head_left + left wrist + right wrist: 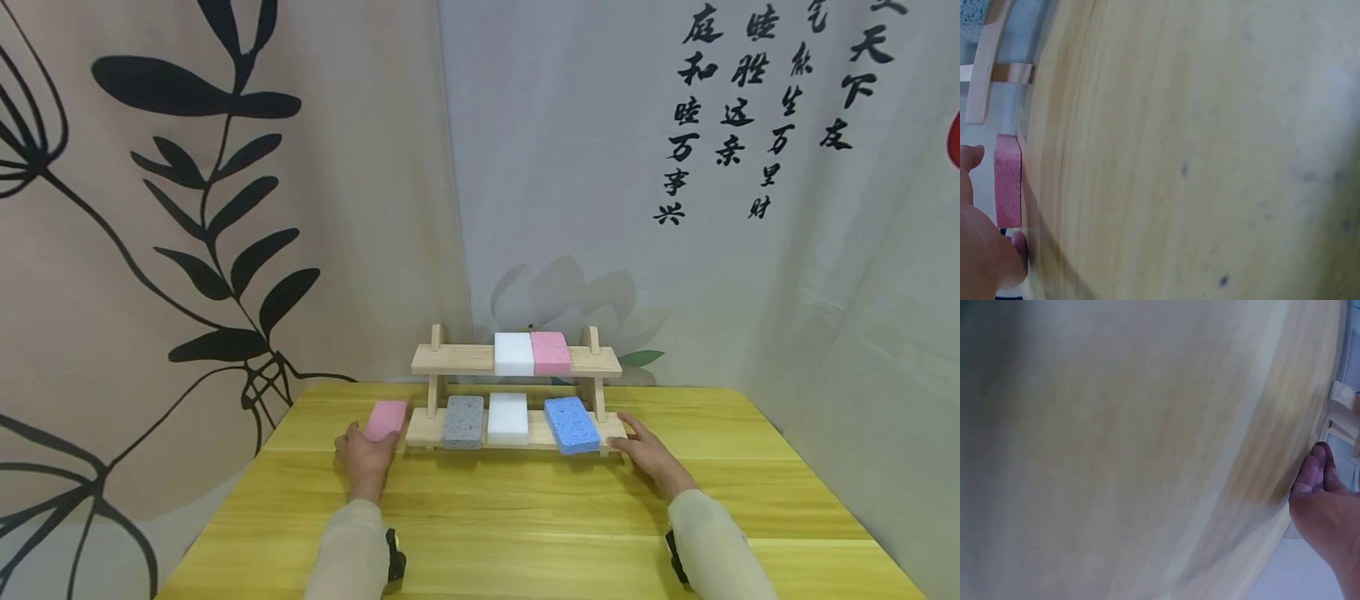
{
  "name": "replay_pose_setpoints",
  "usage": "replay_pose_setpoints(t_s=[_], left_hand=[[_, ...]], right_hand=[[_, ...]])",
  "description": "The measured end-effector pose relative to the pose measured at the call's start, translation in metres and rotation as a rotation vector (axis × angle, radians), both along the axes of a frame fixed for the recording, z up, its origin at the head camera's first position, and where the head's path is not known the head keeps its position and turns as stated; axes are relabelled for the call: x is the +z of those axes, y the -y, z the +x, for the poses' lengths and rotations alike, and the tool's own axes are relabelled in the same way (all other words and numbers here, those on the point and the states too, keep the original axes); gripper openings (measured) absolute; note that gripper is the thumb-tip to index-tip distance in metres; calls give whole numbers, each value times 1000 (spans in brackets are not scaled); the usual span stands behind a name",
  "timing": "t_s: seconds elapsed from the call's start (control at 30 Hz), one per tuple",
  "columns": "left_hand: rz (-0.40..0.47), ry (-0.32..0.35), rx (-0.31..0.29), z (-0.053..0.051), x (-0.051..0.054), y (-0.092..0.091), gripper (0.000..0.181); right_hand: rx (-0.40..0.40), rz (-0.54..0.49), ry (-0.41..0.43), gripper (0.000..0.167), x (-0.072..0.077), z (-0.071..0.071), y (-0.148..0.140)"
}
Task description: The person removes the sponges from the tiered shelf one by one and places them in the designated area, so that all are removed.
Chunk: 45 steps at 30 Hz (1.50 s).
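At the left of a two-tier wooden rack [453,360], a pink sponge [386,419] lies on the table. My left hand [366,458] reaches around its near end, thumb and fingers spread to either side. The left wrist view shows the pink sponge [1008,181] between thumb and fingers, with a gap at the thumb; whether any finger touches it is unclear. Beside the right end of the lower shelf is my right hand [651,457], fingers loosely extended and nothing held. Its fingertips are at or against the shelf end; contact cannot be made out.
On the lower shelf are a grey sponge [462,422], a white sponge [507,419] and a blue sponge [572,425], tilted over the front edge. Another white sponge [513,354] and pink sponge [551,353] sit side by side above. A printed curtain [360,208] hangs behind the table [510,517].
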<state>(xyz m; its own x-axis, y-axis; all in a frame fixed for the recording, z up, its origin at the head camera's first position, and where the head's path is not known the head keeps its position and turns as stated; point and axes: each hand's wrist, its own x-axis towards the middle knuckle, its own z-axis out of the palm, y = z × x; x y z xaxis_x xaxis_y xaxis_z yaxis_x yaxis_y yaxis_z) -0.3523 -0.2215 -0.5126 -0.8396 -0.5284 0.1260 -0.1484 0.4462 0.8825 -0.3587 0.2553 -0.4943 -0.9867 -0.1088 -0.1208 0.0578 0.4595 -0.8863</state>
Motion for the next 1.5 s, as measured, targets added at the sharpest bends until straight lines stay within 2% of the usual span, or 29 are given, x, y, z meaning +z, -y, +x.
replay_pose_setpoints(t_s=[0.33,0.67,0.83,1.13,1.3,1.5], left_hand=[[-16,-4,22,0,16,1,87],[67,-97,-25,-10,44,-8,80],[89,-151,-64,-17,60,-22,74],[64,-225,-144,-24,88,-52,74],[59,-232,-167,-29,98,-68,75],[46,-277,-202,-33,107,-86,75]], right_hand=[[1,0,3,76,-2,0,0],[-3,7,1,76,-1,-1,0],[5,7,-4,78,-1,-2,-1],[-19,-7,8,82,-2,-4,0],[-30,4,14,82,-3,-5,-2],[-34,7,13,81,-3,-6,-1]])
